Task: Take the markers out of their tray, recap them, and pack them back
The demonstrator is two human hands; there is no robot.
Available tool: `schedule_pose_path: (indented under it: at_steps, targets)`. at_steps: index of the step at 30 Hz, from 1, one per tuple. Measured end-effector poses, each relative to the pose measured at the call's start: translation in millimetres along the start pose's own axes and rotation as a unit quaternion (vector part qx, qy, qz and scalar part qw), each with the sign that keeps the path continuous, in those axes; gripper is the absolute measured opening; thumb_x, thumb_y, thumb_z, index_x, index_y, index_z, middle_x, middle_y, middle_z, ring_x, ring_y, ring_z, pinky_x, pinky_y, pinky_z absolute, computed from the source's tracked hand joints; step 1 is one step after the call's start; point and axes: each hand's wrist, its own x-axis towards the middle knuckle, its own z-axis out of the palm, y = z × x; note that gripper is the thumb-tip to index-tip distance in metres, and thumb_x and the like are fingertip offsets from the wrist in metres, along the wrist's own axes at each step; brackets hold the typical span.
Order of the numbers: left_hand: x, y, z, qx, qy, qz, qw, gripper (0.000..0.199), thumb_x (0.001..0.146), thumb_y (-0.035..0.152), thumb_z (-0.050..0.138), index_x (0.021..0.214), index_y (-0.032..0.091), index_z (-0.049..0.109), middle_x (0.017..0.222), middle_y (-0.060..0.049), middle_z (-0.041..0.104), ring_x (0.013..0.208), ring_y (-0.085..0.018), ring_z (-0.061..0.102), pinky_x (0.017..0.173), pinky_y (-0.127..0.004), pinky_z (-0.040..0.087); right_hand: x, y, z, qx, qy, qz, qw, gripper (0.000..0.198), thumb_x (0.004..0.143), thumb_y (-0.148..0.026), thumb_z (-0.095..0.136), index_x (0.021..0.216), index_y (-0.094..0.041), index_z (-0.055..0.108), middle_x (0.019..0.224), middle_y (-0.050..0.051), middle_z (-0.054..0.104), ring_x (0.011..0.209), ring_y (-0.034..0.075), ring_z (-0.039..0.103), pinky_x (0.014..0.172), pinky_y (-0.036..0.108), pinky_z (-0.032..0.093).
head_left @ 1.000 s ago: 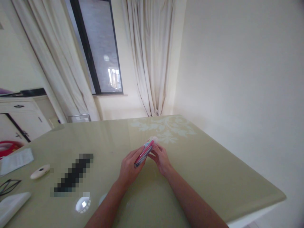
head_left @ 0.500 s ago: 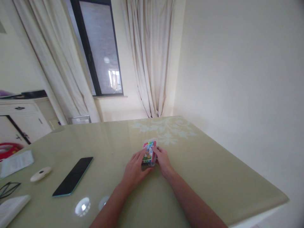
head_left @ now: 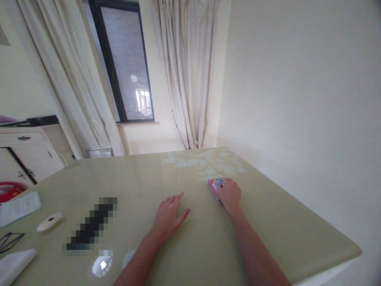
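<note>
A small pack of coloured pens (head_left: 214, 186), pink-edged with a bright printed picture, lies on the table right of centre. My right hand (head_left: 230, 193) is closed over its right side and covers much of it. To the left, my left hand (head_left: 168, 216) rests low over the table with fingers stretched and thumb apart. Nothing is in it, and bare tabletop separates it from the pack.
The glossy green table (head_left: 268, 222) meets a wall on the right. On the left are a blurred-out dark phone (head_left: 92, 226), a white oval device (head_left: 49, 221), glasses (head_left: 11, 241), a paper sheet (head_left: 20, 207) and a white object (head_left: 16, 264). Light reflections show near my left forearm.
My right hand has carried the pack of coloured pens to the right. My left hand has let go of it and stayed in about the same place, its fingers now free.
</note>
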Motion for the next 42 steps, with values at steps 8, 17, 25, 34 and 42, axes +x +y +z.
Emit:
schedule_pose_path:
  at_steps: [8,17,25,34,42]
  targets:
    - [-1.2,-1.8,-1.8,-0.003,-0.005,-0.009,1.0,0.058,0.097,0.055,0.054,0.144,0.022,0.054,0.13,-0.013,0.071,0.117,-0.029,0.067,0.101,-0.049,0.051,-12.0,-19.2,15.6,-0.073,0.008,-0.073,0.995,0.035,0.098,-0.023,0.05,0.127,-0.026,0.069,0.119,0.018,0.068,0.111,0.033,0.061,0.092,0.046,0.04]
    - [-1.3,-0.2,-0.9,-0.013,0.009,0.006,1.0,0.056,0.097,0.054,0.054,0.143,0.022,0.054,0.127,-0.012,0.072,0.113,-0.028,0.068,0.1,-0.047,0.051,1.6,-5.6,8.2,-0.01,0.02,-0.052,0.998,0.03,0.098,-0.02,0.047,0.119,-0.02,0.068,0.121,0.016,0.067,0.112,0.029,0.06,0.094,0.038,0.039]
    - [5.4,16.1,-12.4,0.021,-0.05,-0.035,0.998,0.031,0.1,0.03,0.042,0.075,0.022,0.059,0.075,-0.003,0.066,0.07,-0.018,0.061,0.065,-0.029,0.043,-53.6,-77.8,26.1,0.064,-0.102,-0.186,0.975,0.018,0.097,-0.026,0.051,0.093,-0.024,0.068,0.092,0.009,0.073,0.08,0.022,0.066,0.071,0.031,0.042]
    - [5.2,13.9,-11.0,0.06,-0.086,-0.048,0.993,0.037,0.101,0.031,0.037,0.074,0.021,0.06,0.074,-0.004,0.069,0.068,-0.018,0.061,0.062,-0.029,0.033,-60.9,-86.5,28.3,-0.017,-0.162,-0.227,0.96,0.035,0.098,-0.028,0.046,0.091,-0.018,0.078,0.093,0.016,0.078,0.087,0.028,0.074,0.078,0.036,0.053]
    - [5.8,16.0,-11.2,0.096,-0.118,-0.063,0.986,0.045,0.1,0.034,0.036,0.072,0.021,0.068,0.075,-0.007,0.074,0.067,-0.019,0.064,0.06,-0.029,0.03,-63.1,-88.4,28.7,-0.041,-0.164,-0.23,0.958,0.036,0.098,-0.027,0.046,0.094,-0.018,0.08,0.093,0.018,0.078,0.087,0.03,0.075,0.077,0.038,0.056]
